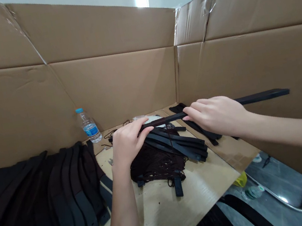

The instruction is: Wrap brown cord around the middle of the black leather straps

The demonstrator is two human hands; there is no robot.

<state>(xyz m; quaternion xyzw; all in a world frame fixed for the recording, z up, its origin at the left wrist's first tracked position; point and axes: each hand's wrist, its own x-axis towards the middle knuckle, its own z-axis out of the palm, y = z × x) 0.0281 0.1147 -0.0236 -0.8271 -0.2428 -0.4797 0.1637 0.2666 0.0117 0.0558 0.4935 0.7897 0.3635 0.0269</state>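
Observation:
My left hand (130, 139) pinches one end of a long, narrow black strap (263, 96). Farther right, my right hand (217, 115) is closed around the same strap, which runs almost level and sticks out past that hand. A dark brown thread hangs down from the stretch between my hands. Below it lies a tangled heap of dark brown cord (156, 164), with a bundle of black straps (184, 144) on top. A short black tab (178, 187) pokes out at the front of the heap.
Many black and brown straps (72, 197) cover the table's left side. A water bottle (90, 128) stands at the back against cardboard walls (116, 84). More black strips (205, 132) lie at the right. Beyond the table (186, 215) edge, a bottle (254, 191) and metal frame (280, 199) are low down.

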